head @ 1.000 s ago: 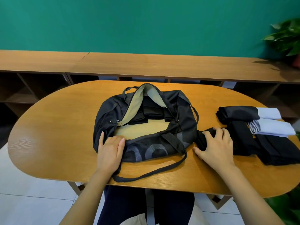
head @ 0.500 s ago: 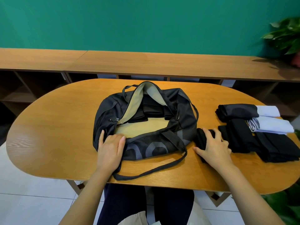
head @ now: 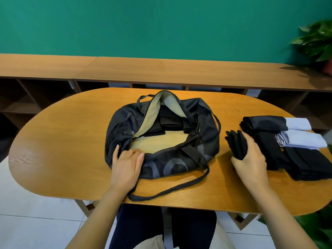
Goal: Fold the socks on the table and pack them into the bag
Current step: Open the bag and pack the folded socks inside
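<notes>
A black duffel bag [head: 206, 123] lies open on the middle of the oval wooden table [head: 62, 150], showing a tan lining and dark folded socks inside. My left hand [head: 126, 163] rests flat on the bag's near rim at its left end. My right hand [head: 250, 157] grips a folded black sock [head: 235, 144] just right of the bag, lifted off the table. Further right lies a pile of black socks [head: 305, 162], a black and pale sock [head: 265, 123] and a pale folded sock [head: 303, 140].
The bag's long strap [head: 172, 190] loops toward the table's near edge. A low wooden shelf unit [head: 161, 71] runs behind the table under a green wall. Potted plants stand at the far right [head: 318, 40]. My legs are under the near edge.
My right hand has closed round the folded black sock and raised it from the table, drawing it slightly away from the pile. My left hand stays on the bag's rim.
</notes>
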